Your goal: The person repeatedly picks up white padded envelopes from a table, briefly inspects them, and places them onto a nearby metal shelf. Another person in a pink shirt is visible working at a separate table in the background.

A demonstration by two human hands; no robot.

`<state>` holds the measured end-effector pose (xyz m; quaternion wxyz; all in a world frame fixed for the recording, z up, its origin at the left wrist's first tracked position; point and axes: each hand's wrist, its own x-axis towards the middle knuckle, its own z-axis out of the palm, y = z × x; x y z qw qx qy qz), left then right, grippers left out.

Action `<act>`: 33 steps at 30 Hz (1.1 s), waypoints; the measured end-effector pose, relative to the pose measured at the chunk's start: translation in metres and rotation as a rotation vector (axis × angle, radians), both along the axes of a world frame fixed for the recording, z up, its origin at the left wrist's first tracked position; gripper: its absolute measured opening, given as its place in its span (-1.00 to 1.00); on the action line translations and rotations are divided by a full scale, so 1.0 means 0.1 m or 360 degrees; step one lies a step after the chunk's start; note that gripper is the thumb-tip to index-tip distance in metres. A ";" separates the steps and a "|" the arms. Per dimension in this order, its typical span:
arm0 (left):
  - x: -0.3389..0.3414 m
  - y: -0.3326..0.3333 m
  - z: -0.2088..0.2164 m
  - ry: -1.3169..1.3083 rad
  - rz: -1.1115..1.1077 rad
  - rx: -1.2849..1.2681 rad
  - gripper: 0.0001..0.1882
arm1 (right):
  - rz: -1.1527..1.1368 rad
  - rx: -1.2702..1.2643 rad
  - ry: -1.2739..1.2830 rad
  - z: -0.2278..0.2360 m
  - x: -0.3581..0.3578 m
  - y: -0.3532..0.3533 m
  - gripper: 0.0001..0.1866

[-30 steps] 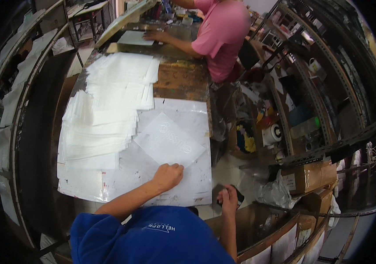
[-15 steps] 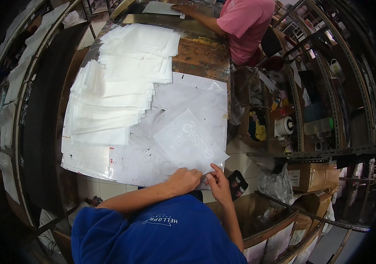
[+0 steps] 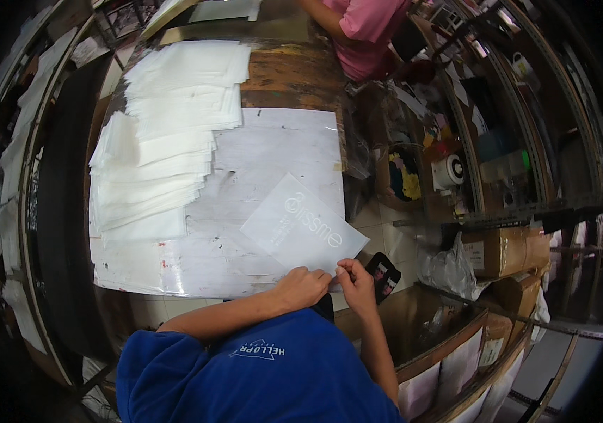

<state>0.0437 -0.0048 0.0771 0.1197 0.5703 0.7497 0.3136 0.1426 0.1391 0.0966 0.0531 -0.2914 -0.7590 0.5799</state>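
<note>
A translucent white plastic bag (image 3: 273, 236) with white print lies turned at an angle over the near right part of the white-covered table (image 3: 245, 271). My left hand (image 3: 304, 287) has its fingers curled closed on the bag's near edge. Close beside it, my right hand (image 3: 357, 282) pinches the same edge between thumb and fingers near the right corner. Part of that edge is hidden behind my fingers. To the left, a large fanned spread of similar whitish bags (image 3: 157, 166) covers the table in overlapping rows.
A person in a pink shirt (image 3: 372, 32) works at the far end. Dark shelving (image 3: 69, 183) runs along the left. Racks with a white roll (image 3: 447, 171), cardboard boxes (image 3: 509, 254) and a clear plastic bundle (image 3: 449, 275) line the right. A dark slipper (image 3: 384, 273) lies on the floor.
My right hand's fingers have closed from a loose, raised index finger into a pinch on the bag's edge. The view has shifted, and the other person's hand has left the picture.
</note>
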 end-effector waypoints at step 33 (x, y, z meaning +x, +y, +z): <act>0.07 0.97 -0.38 0.0301 0.0776 0.0166 -0.79 | -0.2734 0.1259 -0.0532 2.30 7.73 3.13 -0.78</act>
